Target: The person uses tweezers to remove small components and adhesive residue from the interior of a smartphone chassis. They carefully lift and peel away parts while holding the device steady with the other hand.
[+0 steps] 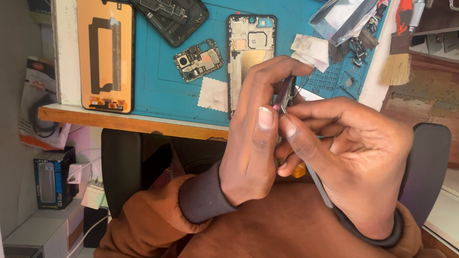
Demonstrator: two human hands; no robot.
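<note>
Below the bench edge, head view, centre frame: left hand and right hand meet fingertip to fingertip over the person's lap, brown sleeves beneath.

Left hand: fingers curled, thumb and forefinger pressed together on a small dark part with a pinkish edge; what the part is cannot be told.

Right hand: fingers bunched, pinching grey tweezers whose shaft runs down past the palm toward 5 o'clock, tips up at the small part. An orange bit shows under the fingers; unclear what it is.

Blue work mat, at 12 o'clock of the hands, lies on the bench. On it:
- phone frame, stripped, directly at 12 o'clock of the left hand;
- small circuit board, at 9 o'clock of the frame;
- orange-backed screen panel, far at 9 o'clock;
- black back cover, at 11 o'clock;
- white wipes, at 3 o'clock of the frame;
- clear plastic bag, at 1 o'clock.

Brush with red handle, off the mat at 2 o'clock.
</note>
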